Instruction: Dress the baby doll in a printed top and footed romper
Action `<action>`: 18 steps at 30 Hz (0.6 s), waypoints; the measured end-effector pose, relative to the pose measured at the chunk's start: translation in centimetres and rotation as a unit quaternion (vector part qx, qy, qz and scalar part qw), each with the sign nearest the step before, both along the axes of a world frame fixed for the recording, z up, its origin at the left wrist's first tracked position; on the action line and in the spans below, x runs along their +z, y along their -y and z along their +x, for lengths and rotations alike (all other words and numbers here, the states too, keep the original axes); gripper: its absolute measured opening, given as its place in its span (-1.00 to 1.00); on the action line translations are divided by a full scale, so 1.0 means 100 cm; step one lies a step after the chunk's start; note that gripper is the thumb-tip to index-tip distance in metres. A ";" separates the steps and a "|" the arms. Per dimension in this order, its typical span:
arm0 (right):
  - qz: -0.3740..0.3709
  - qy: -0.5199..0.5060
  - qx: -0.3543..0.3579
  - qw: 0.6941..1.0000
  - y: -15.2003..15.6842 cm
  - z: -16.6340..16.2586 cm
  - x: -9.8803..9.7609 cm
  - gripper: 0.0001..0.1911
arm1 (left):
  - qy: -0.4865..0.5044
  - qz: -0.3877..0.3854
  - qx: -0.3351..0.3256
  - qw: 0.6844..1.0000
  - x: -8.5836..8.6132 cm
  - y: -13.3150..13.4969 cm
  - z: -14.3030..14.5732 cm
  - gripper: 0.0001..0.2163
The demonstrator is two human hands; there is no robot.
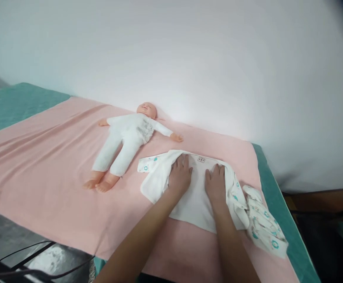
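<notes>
A white baby shirt (195,196) with blue-green prints on its sleeves lies spread open on the pink sheet, its inside and neck label facing up. My left hand (181,175) rests flat on the left part of the shirt, fingers stretched towards the collar. On the right part lies my right hand (216,184), palm down with its fingers extended. Neither hand grips the cloth. Beyond my left hand a baby doll (127,135) in a white suit lies on its back, arms spread, apart from the shirt.
A crumpled printed baby garment (266,224) lies right of the shirt. The pink sheet (56,157) covers a green mattress (21,104) against a white wall (189,59). Dark cables (41,271) hang near the front left edge.
</notes>
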State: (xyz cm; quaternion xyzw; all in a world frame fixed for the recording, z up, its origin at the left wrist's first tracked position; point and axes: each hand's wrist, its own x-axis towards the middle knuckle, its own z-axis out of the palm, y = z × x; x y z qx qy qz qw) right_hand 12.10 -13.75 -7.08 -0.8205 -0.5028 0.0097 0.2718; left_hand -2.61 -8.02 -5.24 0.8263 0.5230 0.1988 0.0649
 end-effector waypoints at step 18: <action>-0.049 0.039 -0.004 0.998 -0.088 0.079 -0.031 -0.27 | -0.051 -0.020 -0.063 0.997 -0.021 -0.092 0.059 -0.46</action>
